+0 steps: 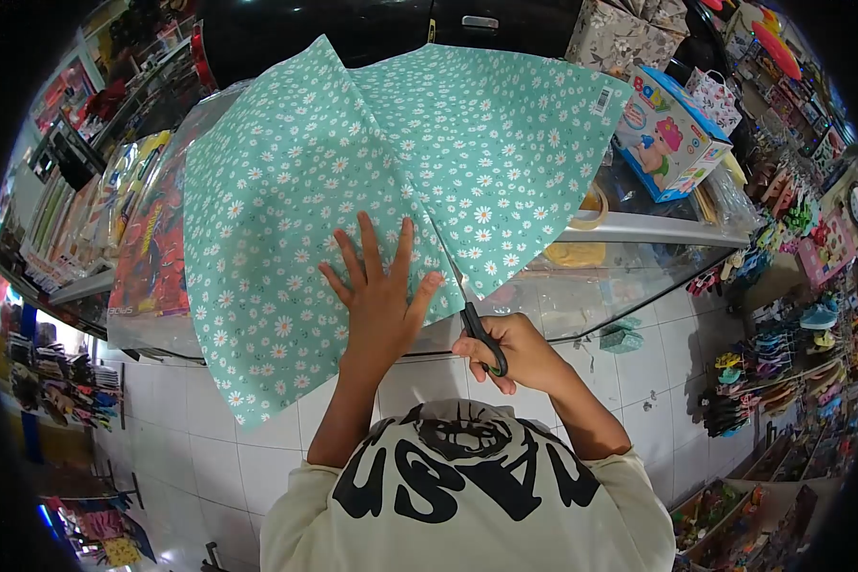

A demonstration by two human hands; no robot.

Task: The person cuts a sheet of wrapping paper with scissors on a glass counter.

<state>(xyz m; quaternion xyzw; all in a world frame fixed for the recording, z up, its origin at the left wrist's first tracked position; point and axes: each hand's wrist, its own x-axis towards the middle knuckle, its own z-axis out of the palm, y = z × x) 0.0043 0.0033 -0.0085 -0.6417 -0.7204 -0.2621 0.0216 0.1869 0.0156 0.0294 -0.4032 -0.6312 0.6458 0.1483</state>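
A large sheet of green wrapping paper (286, 219) with white daisies covers much of the glass counter, and its lower left corner hangs past the front edge. My left hand (381, 300) lies flat on the sheet with its fingers spread. My right hand (515, 353) grips a pair of scissors (481, 338) with black handles. Their blades sit at a slit in the paper that runs up from its near edge. To the right of the slit, the other part of the sheet carries a barcode label (601, 101) near its far corner.
A boxed baby doll (672, 133) stands on the counter at the right, near a roll of tape (591, 208). Behind it is a flowered bag (624, 38). Red plastic-wrapped packs (153, 248) lie at the left. Racks of small goods (810, 353) flank the tiled floor (629, 381).
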